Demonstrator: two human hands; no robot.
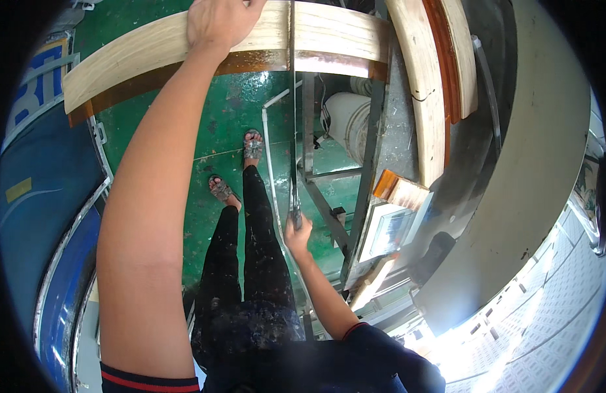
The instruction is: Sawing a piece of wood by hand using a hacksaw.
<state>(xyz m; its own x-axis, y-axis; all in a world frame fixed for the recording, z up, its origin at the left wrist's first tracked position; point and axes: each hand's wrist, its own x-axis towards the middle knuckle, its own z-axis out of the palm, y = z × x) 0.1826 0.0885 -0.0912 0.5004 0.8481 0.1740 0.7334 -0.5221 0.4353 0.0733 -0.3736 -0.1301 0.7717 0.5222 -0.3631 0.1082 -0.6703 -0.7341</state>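
A long pale wooden beam (139, 49) with a brown lower face spans the top of the view, its right end on a grey bench. My left hand (221, 25) is closed over the beam, pressing on its upper surface; the fingertips are partly cut off by the view's upper edge. To the right of that hand, the thin dark blade of a handsaw (292, 118) crosses the beam, seen nearly edge-on. Lower down, my right hand (299, 236) is wrapped round the saw's handle, near my right leg.
Pale and brown wood lengths (424, 98) lie along the bench (398, 124), with a short wood block (401, 190) and a framed pane (385, 229) nearer. Under it are a white bucket (348, 121) and metal legs. Blue panels (51, 183) stand left. The floor (165, 131) is green.
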